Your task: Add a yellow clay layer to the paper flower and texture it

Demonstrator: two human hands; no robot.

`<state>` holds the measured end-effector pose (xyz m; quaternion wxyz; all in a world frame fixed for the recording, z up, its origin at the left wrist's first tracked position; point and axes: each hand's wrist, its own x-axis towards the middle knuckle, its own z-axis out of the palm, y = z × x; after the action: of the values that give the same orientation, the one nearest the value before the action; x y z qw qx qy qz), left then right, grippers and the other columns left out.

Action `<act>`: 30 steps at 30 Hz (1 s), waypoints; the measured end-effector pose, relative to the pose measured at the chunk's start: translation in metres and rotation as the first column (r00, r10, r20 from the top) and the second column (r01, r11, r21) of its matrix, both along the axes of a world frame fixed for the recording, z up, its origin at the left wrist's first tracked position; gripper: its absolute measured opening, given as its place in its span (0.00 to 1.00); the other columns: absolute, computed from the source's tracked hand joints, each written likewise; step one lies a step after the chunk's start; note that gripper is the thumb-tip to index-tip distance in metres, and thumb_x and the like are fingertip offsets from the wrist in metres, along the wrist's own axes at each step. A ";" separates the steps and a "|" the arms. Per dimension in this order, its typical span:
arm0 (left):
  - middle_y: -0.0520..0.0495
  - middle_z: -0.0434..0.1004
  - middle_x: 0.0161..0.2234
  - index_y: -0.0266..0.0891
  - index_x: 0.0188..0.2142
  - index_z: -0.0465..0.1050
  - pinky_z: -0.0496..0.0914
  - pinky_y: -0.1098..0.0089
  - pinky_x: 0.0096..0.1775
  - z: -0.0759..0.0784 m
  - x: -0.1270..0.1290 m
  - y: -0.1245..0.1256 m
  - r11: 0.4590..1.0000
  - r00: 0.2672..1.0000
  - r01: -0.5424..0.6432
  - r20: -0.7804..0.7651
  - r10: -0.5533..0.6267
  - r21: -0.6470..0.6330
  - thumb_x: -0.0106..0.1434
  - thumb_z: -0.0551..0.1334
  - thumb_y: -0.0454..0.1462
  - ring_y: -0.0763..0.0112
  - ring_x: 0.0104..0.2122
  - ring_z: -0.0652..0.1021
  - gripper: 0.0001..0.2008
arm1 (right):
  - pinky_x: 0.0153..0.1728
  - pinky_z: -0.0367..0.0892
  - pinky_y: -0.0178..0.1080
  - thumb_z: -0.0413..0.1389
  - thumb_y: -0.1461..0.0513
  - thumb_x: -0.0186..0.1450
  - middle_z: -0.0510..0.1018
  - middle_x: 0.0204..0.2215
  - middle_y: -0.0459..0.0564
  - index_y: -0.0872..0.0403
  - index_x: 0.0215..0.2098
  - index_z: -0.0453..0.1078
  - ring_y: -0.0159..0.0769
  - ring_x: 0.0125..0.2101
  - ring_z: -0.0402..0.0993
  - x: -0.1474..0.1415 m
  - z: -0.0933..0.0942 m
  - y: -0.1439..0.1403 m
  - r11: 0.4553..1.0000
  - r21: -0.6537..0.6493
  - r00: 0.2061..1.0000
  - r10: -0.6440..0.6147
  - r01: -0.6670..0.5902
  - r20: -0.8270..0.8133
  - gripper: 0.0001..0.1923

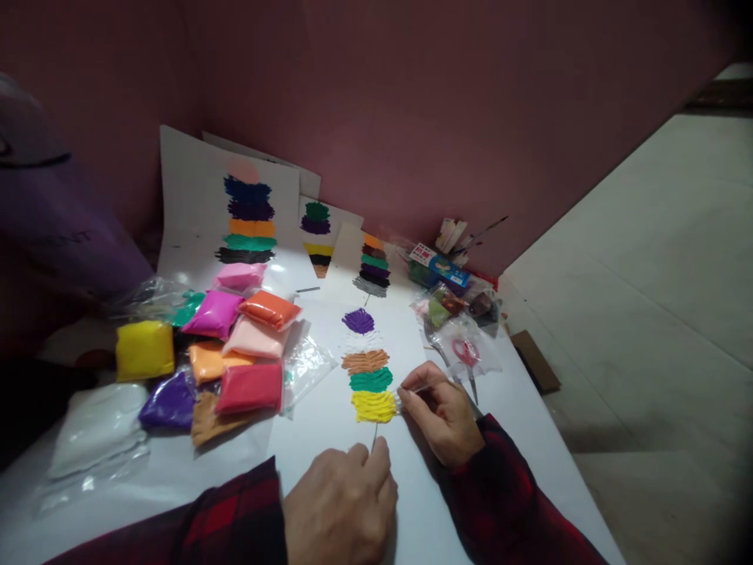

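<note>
My left hand (341,502) is closed around a thin, needle-like tool (375,436), whose tip points at the lower edge of a yellow clay band (373,406). At that band's right edge, my right hand (444,412) pinches thumb and forefinger together; what lies between them is too small to make out. The band is ridged and pressed onto a white sheet (318,416). Stacked above it on the sheet are a green clay band (371,380), a brown band (365,361), a faint white band (360,341) and a purple clay patch (358,320).
To the left lie several bagged clay packs, among them a red pack (249,388), a yellow pack (144,351) and a white pack (97,428). Sheets with clay bands (250,208) lean against the wall. Bagged scissors (466,351) and a blue box (440,264) sit at the right.
</note>
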<state>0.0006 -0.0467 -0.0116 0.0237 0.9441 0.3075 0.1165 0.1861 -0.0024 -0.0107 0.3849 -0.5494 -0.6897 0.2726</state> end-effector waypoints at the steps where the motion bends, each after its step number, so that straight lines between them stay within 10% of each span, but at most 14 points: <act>1: 0.41 0.78 0.45 0.35 0.37 0.75 0.71 0.69 0.23 0.000 0.000 0.000 1.000 1.000 0.000 0.008 0.000 0.008 0.64 0.60 0.29 0.65 0.29 0.77 0.05 | 0.18 0.58 0.32 0.53 0.62 0.64 0.67 0.18 0.40 0.54 0.31 0.66 0.29 0.16 0.64 0.000 0.000 0.001 1.000 0.008 1.000 0.005 -0.005 0.021 0.04; 30: 0.42 0.79 0.45 0.36 0.37 0.75 0.73 0.66 0.22 0.000 0.000 0.000 1.000 0.999 -0.008 0.031 0.009 -0.007 0.63 0.61 0.29 0.63 0.28 0.78 0.05 | 0.18 0.56 0.32 0.50 0.67 0.64 0.67 0.22 0.42 0.55 0.30 0.66 0.28 0.17 0.62 -0.001 0.002 0.007 0.993 0.115 0.993 -0.022 0.009 0.113 0.05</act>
<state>0.0004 -0.0469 -0.0118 0.0312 0.9408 0.3115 0.1303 0.1850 0.0042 -0.0090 0.3779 -0.5465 -0.7207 0.1978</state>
